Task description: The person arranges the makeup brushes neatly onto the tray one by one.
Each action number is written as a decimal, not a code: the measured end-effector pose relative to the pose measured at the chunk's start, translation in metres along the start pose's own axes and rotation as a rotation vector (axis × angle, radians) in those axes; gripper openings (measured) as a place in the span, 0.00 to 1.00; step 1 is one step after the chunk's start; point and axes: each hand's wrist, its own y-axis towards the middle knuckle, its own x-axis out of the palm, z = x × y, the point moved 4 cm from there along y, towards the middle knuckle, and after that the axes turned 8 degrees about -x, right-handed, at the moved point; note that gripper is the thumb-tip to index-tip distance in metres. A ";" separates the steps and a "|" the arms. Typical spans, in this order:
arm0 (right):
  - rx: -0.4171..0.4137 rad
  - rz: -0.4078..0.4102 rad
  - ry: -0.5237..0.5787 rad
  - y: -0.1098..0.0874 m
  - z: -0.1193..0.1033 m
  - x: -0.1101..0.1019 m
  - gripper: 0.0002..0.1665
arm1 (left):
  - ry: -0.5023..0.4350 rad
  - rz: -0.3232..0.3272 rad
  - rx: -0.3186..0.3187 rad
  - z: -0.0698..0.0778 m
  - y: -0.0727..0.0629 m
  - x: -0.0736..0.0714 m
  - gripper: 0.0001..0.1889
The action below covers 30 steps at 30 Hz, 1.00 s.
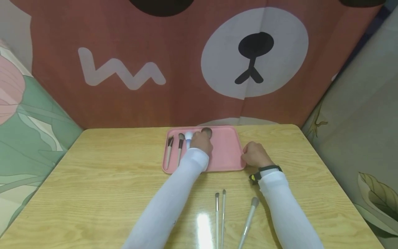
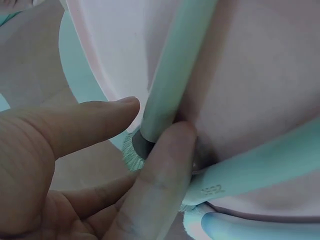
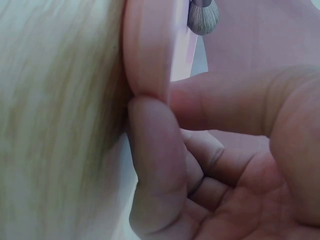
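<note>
My left hand (image 1: 201, 141) is over the pink tray (image 1: 224, 152), its thumb and a finger pinching a makeup brush (image 2: 172, 85) near the ferrule. That brush's round dark head (image 1: 206, 131) shows just beyond the fingers. To its left on the tray lie a white-headed brush (image 1: 188, 135), a dark-headed brush (image 1: 180, 143) and an angled brush (image 1: 169, 152). Two of their handles cross the lower right of the left wrist view. At the tray's right front corner, my right hand (image 1: 256, 154) grips the rim between thumb and finger.
Nearer on the wooden table (image 1: 118, 180) lie two slim brushes, one left (image 1: 217, 214) and one right (image 1: 223, 214), and a thicker brush (image 1: 248, 221) beside the right forearm. A bear-print cloth (image 1: 140, 103) hangs behind the table; patterned cloths flank it.
</note>
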 end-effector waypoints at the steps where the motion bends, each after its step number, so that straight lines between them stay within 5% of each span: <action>1: 0.000 0.000 0.000 0.000 0.000 0.000 0.06 | -0.002 0.002 0.003 0.000 -0.001 0.000 0.13; 13: 0.023 -0.012 0.017 0.000 0.002 0.002 0.07 | 0.019 0.041 -0.008 -0.001 -0.009 -0.012 0.10; 20: 0.032 -0.015 0.016 -0.001 0.001 0.002 0.10 | -0.007 0.097 0.072 0.001 -0.026 -0.024 0.08; 30: 0.040 -0.015 0.016 -0.002 -0.001 0.001 0.07 | 0.009 0.128 0.106 -0.010 -0.055 -0.038 0.14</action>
